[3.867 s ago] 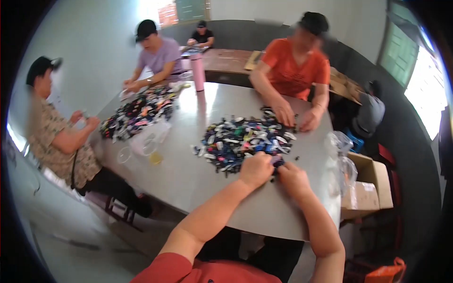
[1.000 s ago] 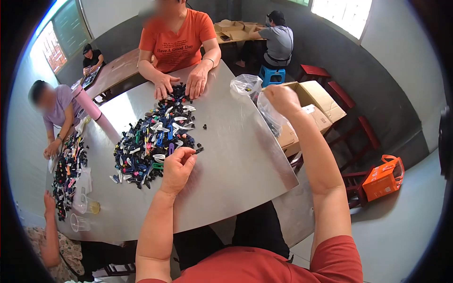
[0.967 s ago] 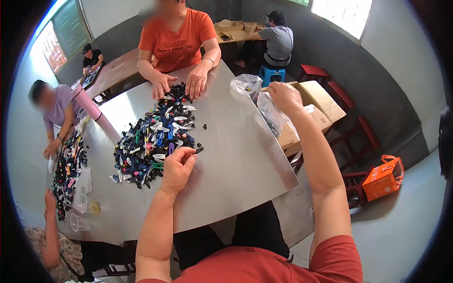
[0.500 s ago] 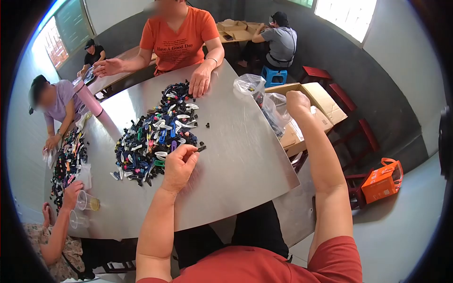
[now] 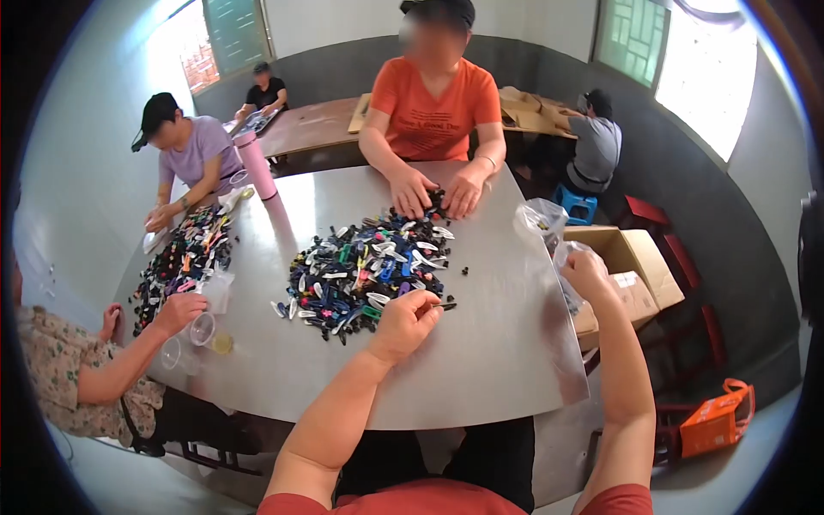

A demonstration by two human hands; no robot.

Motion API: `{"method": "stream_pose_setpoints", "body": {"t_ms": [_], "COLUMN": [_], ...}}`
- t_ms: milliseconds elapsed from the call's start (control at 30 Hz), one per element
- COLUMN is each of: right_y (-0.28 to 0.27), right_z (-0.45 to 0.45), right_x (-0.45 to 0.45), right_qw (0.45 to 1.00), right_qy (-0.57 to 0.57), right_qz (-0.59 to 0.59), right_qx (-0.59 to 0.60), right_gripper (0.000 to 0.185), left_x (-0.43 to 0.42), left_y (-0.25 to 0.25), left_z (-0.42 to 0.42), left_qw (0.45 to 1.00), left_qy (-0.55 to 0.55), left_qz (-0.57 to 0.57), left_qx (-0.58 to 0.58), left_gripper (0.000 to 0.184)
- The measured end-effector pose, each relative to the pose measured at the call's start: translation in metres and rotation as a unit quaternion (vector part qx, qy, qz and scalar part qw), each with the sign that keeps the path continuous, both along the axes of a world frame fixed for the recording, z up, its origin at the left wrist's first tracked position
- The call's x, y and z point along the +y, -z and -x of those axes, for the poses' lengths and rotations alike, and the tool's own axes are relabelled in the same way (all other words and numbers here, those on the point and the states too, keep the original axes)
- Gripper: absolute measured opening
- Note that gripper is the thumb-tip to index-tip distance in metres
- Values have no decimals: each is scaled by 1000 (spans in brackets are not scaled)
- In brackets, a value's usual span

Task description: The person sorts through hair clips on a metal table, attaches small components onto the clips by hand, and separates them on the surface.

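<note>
Right hand (image 5: 587,273) has moved from heap (image 5: 369,270) to bag (image 5: 570,293), two o'clock, grip unclear. Left hand (image 5: 403,327) pinches dark clip (image 5: 448,306); large heap remains

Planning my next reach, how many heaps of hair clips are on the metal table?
2. The central heap lies just beyond the left hand; the far-left heap runs along the table's left side, near the worker in purple.
</note>
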State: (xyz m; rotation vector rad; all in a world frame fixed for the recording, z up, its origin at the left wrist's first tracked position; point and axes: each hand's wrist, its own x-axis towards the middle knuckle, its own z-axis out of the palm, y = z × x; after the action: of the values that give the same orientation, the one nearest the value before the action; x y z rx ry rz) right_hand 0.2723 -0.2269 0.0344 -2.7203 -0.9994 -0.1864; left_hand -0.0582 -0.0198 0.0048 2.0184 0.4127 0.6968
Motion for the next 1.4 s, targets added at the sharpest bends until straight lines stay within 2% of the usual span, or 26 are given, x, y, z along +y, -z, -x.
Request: {"method": "stream_pose_setpoints", "body": {"t_ms": [67,100,200,267,367,433,467,500,533,600,667,700,767,1000,1067,1200,1267,1300,1333,1367,1400], "right_y": [3,-1,-7,-13,-29,-35,-32,-28,-23,-5,12,17,27,37,31,27,26,11,-9,-18,-31], "right_z": [0,7,13,20,39,64,74,86,99,127,156,167,181,176,174,167,148,137,122,105,91], "right_x": [-3,-2,-2,-1,3,12,19,27,36,58,77,87,100,99,88,53,39,29,21,10,5], "right_qw": [988,980,976,975,983,988,988,979,964,934,914,913,910,934,939,942,955,968,984,971,961], "right_qy": [-86,-91,-109,-109,-124,-131,-133,-175,-216,-284,-354,-355,-395,-343,-343,-334,-277,-211,-125,-98,-53], "right_qz": [-91,-139,-140,-130,-79,-56,-53,-101,-149,-172,-151,-150,-117,-103,-31,-30,-93,-85,-60,-174,-209], "right_qx": [87,108,124,144,107,-56,-54,-9,36,134,130,131,51,10,-10,-13,-46,-111,-107,-128,-172], "right_gripper": [24,22,23,26,24,21,21,18,15,14,13,13,11,7,9,10,9,10,12,14,15], "left_x": [5,5,19,30,36,39,41,42,41,38,36,33,32,38,28,8,8,10,11,13,15], "left_y": [1,-10,-19,-17,-29,-26,-19,-14,-14,-15,-6,-4,4,14,9,8,15,19,22,24,25], "left_z": [1,5,10,15,22,26,26,27,28,30,27,25,18,7,3,-9,-13,-14,-15,-16,-16], "left_qw": [999,999,993,985,980,981,979,966,966,952,952,947,943,929,903,926,925,921,921,919,917], "left_qy": [0,-12,-73,-136,-178,-178,-187,-192,-193,-175,-172,-176,-172,-195,-231,-139,-137,-144,-145,-162,-181], "left_qz": [12,9,-43,-26,1,14,-76,-166,-165,-216,-213,-236,-265,-310,-363,-350,-352,-357,-357,-352,-346], "left_qx": [-40,-32,-77,-107,-92,-71,-10,51,53,130,139,130,100,56,19,21,34,57,59,71,84], "left_gripper": [13,13,11,11,9,10,11,13,13,19,23,23,24,21,20,17,18,18,18,16,14]}}
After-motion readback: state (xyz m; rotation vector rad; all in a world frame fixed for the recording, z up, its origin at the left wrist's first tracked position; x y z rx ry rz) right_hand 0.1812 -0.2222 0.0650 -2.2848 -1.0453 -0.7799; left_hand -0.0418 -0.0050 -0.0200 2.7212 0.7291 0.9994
